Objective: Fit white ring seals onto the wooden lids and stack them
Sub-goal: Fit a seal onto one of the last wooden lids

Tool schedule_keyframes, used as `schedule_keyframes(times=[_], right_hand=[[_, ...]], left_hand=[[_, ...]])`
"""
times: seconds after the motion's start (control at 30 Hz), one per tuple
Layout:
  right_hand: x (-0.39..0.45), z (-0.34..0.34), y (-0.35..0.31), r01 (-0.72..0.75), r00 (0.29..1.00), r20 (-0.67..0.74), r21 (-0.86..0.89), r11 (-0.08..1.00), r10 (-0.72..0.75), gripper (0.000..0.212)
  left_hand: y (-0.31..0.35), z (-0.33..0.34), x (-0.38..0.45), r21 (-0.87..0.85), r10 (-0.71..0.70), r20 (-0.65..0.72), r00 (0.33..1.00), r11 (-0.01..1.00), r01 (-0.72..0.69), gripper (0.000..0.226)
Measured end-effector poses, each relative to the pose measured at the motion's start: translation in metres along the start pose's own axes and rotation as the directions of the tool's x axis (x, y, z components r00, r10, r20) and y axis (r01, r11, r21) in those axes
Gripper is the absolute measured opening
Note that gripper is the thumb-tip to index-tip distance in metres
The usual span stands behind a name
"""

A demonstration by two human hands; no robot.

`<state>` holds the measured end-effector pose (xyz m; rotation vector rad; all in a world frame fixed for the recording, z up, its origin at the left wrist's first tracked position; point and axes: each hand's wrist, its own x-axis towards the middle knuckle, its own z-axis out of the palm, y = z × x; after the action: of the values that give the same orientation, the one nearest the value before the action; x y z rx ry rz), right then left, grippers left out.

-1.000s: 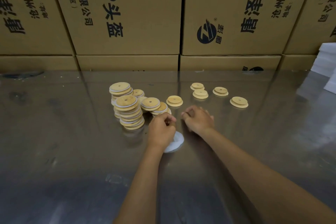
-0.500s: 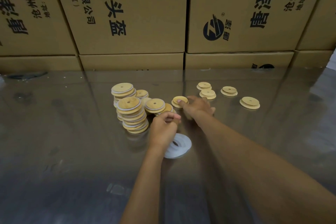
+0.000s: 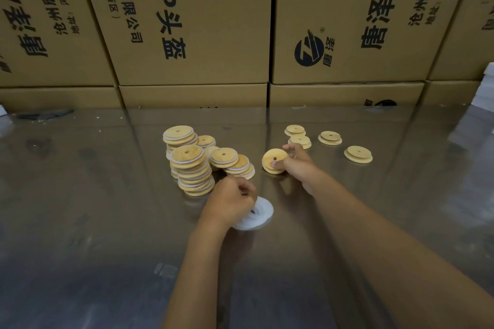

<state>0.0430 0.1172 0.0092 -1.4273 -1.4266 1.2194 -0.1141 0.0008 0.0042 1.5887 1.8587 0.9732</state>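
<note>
Since the earlier frame the right hand [image 3: 295, 165] has lifted one bare wooden lid [image 3: 274, 161] off the bench [image 3: 93, 222] and tipped it up on edge, its flat face toward the camera; half a second ago that lid lay flat with the fingers just reaching it. The right hand now pinches the lid, thumb over the centre hole and fingers behind the rim. The left hand [image 3: 230, 201] has stayed low over the small pile of white ring seals [image 3: 260, 215], its fingers curled together above the pile as if pinching one seal free; whether a seal is actually caught between the fingertips cannot be told, as the hand hides it.

As for progress, a good share looks done. To the left stand the finished stacks [image 3: 191, 165]: lids with white seals showing at their edges, piled in a few leaning columns that touch one another, with a shorter heap beside them on the right. Still to do, by my reading, are the four loose lids [image 3: 330, 137] lying flat and apart on the far right of the bench, none showing a white edge, plus the one in the right hand. The seal pile sits near the person, between the two forearms. Cardboard cartons [image 3: 192, 21] wall off the back of the bench.
</note>
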Motion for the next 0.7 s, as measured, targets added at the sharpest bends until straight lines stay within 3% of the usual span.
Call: schedule_keyframes(times=[0.1,0.17,0.37,0.57,0.7], right_hand=[[-0.027,-0.009,-0.002,0.006,0.999,0.054,-0.007,1.0,-0.005,0.039],[-0.046,-0.015,0.0,0.025,0.996,0.088,0.039,0.999,-0.028,0.03],[-0.087,-0.028,0.01,0.072,0.99,0.113,0.137,0.988,-0.087,0.018],[-0.107,-0.033,0.024,0.061,0.997,0.028,0.32,0.945,-0.074,0.016],[-0.115,-0.038,0.031,0.047,0.998,0.016,0.542,0.839,-0.066,0.019]], left_hand=[[0.004,0.002,-0.007,0.262,0.074,-0.007,0.997,0.963,-0.07,0.016],[0.01,0.003,-0.01,0.344,0.113,-0.029,0.993,0.934,-0.096,0.019],[0.015,0.002,-0.015,0.325,0.13,-0.067,0.989,0.94,-0.101,0.02],[0.016,0.0,-0.014,-0.05,0.06,-0.073,0.996,0.997,-0.064,0.027],[0.026,-0.006,-0.019,-0.428,0.074,0.025,0.997,0.902,-0.056,0.019]])
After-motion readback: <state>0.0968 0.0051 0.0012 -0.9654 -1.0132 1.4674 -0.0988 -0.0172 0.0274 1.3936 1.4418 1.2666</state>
